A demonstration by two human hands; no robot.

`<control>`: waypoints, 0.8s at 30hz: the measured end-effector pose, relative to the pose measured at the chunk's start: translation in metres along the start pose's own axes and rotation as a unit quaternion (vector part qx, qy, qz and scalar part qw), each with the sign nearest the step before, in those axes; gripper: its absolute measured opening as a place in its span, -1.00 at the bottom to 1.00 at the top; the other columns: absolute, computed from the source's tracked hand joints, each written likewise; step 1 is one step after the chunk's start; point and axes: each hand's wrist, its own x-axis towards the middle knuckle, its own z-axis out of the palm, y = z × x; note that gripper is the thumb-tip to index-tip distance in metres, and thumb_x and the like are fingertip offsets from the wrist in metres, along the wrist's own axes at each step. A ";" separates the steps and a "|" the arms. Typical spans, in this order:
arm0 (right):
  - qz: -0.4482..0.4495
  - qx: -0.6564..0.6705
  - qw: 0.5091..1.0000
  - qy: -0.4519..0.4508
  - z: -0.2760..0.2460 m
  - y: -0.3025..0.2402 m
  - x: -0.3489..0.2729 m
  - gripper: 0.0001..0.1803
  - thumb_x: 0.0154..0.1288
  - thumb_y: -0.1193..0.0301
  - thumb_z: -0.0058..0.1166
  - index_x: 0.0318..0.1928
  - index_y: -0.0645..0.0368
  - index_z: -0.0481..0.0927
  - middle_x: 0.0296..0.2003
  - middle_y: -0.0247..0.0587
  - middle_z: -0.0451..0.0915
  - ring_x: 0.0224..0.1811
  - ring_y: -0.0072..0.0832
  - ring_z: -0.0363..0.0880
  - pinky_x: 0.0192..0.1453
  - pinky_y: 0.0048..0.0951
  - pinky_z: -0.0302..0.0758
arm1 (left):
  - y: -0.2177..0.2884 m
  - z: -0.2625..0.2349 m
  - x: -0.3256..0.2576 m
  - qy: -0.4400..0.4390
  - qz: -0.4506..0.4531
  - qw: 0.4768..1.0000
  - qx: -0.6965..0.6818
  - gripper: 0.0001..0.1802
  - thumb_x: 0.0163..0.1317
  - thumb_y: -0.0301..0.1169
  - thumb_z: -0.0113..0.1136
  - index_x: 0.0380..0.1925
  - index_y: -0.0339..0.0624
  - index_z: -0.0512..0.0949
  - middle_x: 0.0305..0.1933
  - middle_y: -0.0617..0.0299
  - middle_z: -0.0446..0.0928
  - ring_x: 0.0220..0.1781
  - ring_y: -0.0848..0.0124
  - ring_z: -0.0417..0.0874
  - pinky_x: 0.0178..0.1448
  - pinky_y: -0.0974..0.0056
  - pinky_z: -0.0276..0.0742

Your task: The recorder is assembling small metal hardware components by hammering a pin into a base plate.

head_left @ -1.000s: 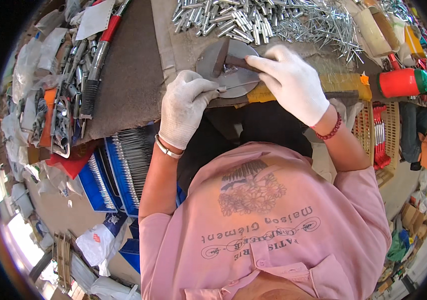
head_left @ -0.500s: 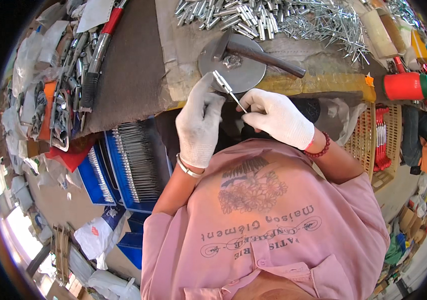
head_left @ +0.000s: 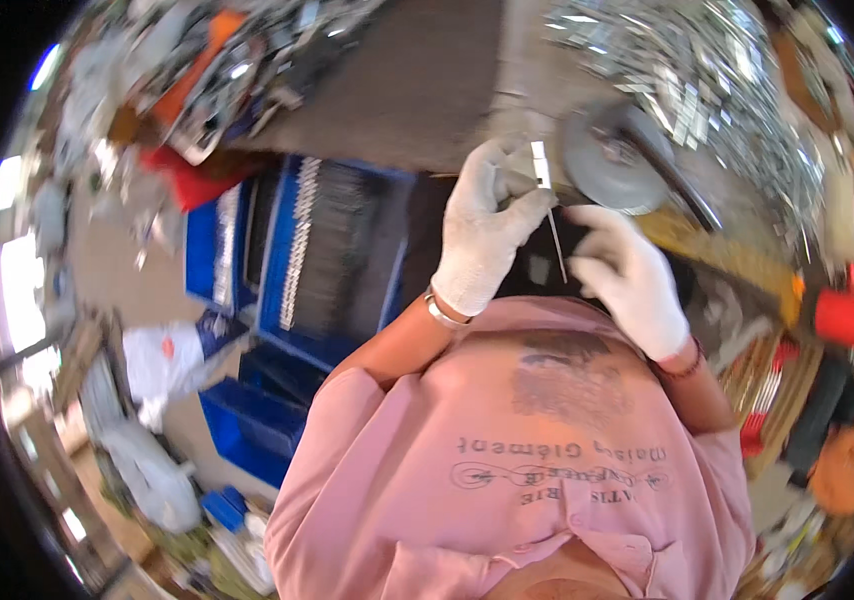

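Note:
My left hand (head_left: pixel 485 225), in a white knit glove, pinches a thin metal rod (head_left: pixel 557 242) with a shiny cylindrical sleeve (head_left: pixel 540 165) at its upper end. The sleeve rises above my thumb and finger, and the rod's bare end points down. Just right of that bare end is my right hand (head_left: pixel 629 285), gloved too and a little blurred. Its fingers are curved and apart, with nothing visible between them. Beyond both hands, a hammer (head_left: pixel 675 170) rests across a round grey metal plate (head_left: pixel 597 178) on the workbench.
Loose metal sleeves and pins (head_left: pixel 687 75) are heaped on the far right of the bench. Left of me stand blue bins (head_left: pixel 265 290) with rows of rods. A red can (head_left: pixel 842 318) and a basket (head_left: pixel 797 385) are at the right. Tools and bags clutter the far left.
The view has swung left, so the bench sits farther right and the blue bins show more fully. My right fingers have come off the rod, which stays in my left hand.

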 end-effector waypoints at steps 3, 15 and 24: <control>-0.081 0.035 0.993 0.076 -0.017 0.002 0.005 -0.36 0.42 0.58 0.06 0.50 0.16 0.38 -0.21 -0.32 0.61 -0.22 -0.62 0.58 -0.15 -0.58 0.60 | 0.019 -0.037 -0.009 0.115 0.032 0.993 0.021 -0.36 0.29 -0.60 0.37 0.35 -0.25 0.39 -0.30 0.33 0.62 -0.36 0.65 0.53 -0.30 0.48 0.45; -0.077 0.047 0.984 0.155 -0.030 0.015 0.028 -0.46 0.48 0.63 -0.11 0.44 0.30 0.46 -0.29 -0.30 0.58 -0.47 -0.75 0.43 -0.35 -0.67 0.46 | -0.195 -0.328 0.078 0.531 -0.017 0.823 0.201 -0.41 0.13 -0.39 0.48 0.19 -0.28 0.57 -0.14 0.10 0.70 -0.20 0.38 0.72 -0.05 0.30 0.66; -0.083 0.095 0.983 0.133 -0.032 0.017 0.022 -0.46 0.48 0.64 -0.12 0.44 0.28 0.47 -0.29 -0.29 0.61 -0.48 -0.75 0.44 -0.33 -0.67 0.46 | -0.194 -0.408 0.079 0.507 0.048 0.678 0.530 -0.50 0.05 -0.22 0.56 -0.04 -0.23 0.70 -0.12 -0.04 0.77 -0.03 0.12 0.79 0.14 0.12 0.65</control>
